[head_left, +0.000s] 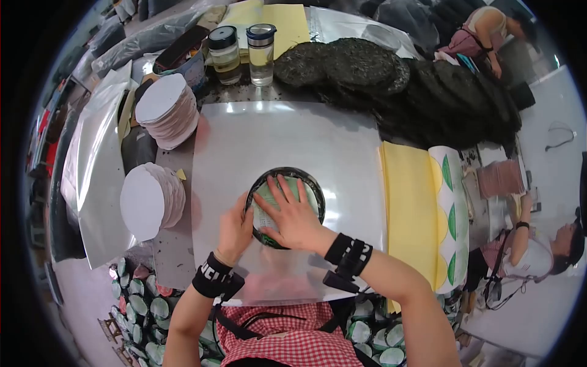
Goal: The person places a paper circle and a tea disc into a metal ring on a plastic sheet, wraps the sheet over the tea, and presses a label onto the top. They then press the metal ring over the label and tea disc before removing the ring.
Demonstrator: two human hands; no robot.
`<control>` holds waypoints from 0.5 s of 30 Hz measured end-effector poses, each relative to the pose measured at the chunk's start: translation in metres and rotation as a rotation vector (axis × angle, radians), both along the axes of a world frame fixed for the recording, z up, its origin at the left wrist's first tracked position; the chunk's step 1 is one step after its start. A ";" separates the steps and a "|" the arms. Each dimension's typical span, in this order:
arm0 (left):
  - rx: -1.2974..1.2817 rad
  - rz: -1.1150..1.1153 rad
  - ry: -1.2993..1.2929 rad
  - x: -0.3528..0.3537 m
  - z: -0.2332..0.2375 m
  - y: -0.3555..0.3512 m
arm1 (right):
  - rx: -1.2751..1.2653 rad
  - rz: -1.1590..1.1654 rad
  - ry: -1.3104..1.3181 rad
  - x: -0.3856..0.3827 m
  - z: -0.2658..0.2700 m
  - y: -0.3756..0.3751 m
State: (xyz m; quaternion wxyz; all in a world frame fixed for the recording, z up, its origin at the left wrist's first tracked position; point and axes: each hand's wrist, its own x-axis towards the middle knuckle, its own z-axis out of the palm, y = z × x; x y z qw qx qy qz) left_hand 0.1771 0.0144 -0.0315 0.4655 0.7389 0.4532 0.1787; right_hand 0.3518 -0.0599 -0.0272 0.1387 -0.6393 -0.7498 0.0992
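Observation:
A round dark-rimmed piece point(314, 186) with a pale green printed disc point(266, 211) inside it lies on the shiny grey sheet in the middle. My right hand point(293, 214) is spread flat on the disc, fingers apart and pointing up and left. At the left rim is my left hand point(235, 229), its fingers curled and close together against the edge; whether they pinch it is hard to make out. Both wrists wear black bands.
Stacks of white round paper point(144, 202) stand left. Two lidded glasses point(262, 55) and dark round cakes point(361, 64) are at the back. Yellow sheets point(411, 214) lie right. Two people point(532, 251) point(486, 30) work at the right. Wrapped rounds point(137, 304) lie below.

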 end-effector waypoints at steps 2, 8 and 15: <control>0.472 -0.113 -0.039 0.005 0.017 -0.001 | -0.037 -0.010 -0.009 0.000 -0.003 -0.002; 0.488 -0.265 -0.020 0.033 0.057 -0.036 | 0.086 0.005 0.041 0.005 -0.005 -0.003; 0.499 -0.201 0.072 0.029 0.087 -0.042 | -0.220 0.019 0.764 -0.019 -0.023 -0.010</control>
